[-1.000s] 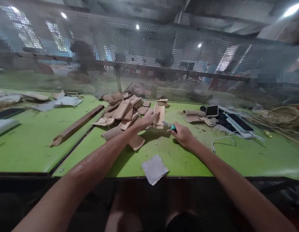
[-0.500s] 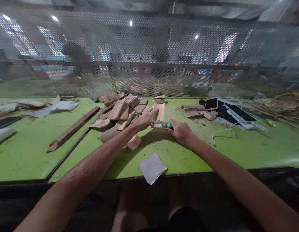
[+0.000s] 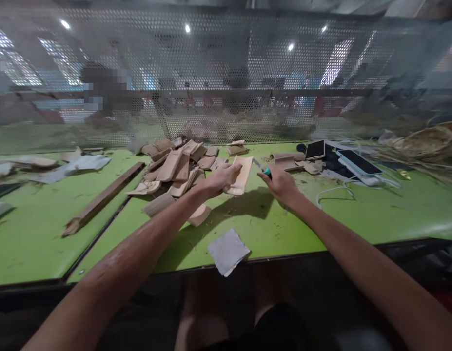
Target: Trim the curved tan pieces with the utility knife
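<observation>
My left hand grips a pale, slightly curved piece of bamboo-like wood by its left side, above the green table. In my right hand is a knife with a teal and black handle. Its blade points up and left, close to the piece's right edge; I cannot tell whether they touch. Left of my left hand lies a heap of similar cut wooden pieces. One loose curved piece rests in front of the heap.
A long wooden strip lies at the left. Grey sandpaper-like sheets overhang the front edge. Phones, a white cable and more wood pieces lie at the right. Behind stands a perforated metal screen.
The knife has moved right, from the near end of the wooden piece to beside its right edge. My left hand has tilted the piece. The view has shifted slightly.
</observation>
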Motion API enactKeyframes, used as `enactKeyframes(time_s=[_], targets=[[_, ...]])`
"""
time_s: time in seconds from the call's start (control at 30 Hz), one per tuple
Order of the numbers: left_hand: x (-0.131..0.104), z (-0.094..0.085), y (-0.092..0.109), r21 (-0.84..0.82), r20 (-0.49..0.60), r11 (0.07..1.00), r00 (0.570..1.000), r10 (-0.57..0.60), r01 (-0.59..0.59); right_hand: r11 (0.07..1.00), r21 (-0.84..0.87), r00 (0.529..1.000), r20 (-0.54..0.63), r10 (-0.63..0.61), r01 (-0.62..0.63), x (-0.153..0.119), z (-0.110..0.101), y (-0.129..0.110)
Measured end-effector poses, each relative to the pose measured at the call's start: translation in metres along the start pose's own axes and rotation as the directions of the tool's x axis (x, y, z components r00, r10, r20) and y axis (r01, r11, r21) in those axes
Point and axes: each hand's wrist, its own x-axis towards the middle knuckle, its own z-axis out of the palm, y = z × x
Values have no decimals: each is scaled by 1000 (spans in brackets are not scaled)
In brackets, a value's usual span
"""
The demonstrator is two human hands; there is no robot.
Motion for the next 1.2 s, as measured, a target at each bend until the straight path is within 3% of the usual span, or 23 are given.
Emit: enactKeyframes(time_s=[0.1,0.17,0.3,0.43,0.53,0.83,1.07,1.13,1.2], targets=[[-4,3,4,29,11,999,999,-46,46,995,44,994,-63,92,-89,5,2,12],[-2,1,4,34,-11,997,998,-68,68,992,88,992,-88,93,-85,6,1,12],[8,-8,-5,17,-35,996,996,-83,83,980,174,995,-34,-92,97,-2,-1,-4],[16,-16,-14,22,-30,1000,1000,-2,2,929,190,941,54,-334,319,-12,0,-22],[16,-15,-13,32,-62,999,998,-12,14,919,138,922,69,-380,369,-16,1,-27],[-2,1,8,105,-112,994,994,-11,23,969,3,968,40,-246,246,-16,-5,-30],[-9,9,2,245,123,968,989,-85,53,997,35,998,-8,64,-64,5,-1,12],[-9,10,1,248,125,967,987,-98,64,992,93,995,-41,94,-90,8,1,19],[-5,8,-1,201,41,975,994,-104,94,982,179,994,-83,76,-60,10,5,19]])
